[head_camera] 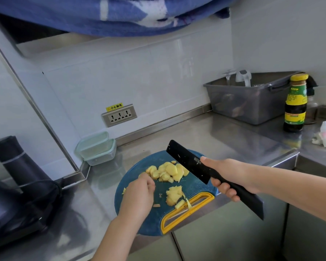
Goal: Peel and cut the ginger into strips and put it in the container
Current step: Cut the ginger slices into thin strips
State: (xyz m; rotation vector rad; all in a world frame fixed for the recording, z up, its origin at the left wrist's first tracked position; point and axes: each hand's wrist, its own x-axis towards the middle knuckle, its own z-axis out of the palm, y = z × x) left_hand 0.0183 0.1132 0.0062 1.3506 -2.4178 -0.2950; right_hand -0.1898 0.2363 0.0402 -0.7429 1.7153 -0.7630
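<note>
Fingers (pixel 149 182) of the left hand (pixel 139 194) curl down onto the ginger slices (pixel 169 171), but I cannot tell if they pinch one. Over on the other side, the right hand (pixel 228 178) grips the black knife (pixel 188 162), held up over the blue board (pixel 151 223). Ginger looks peeled and sliced; strips are not cut yet. The box (pixel 97 149) waits by the wall (pixel 139 72), well apart from both hands.

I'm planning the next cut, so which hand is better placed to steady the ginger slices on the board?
Left. The left hand holds the edge of the ginger slices on the cutting board; the right hand grips the knife, held above the board.
</note>
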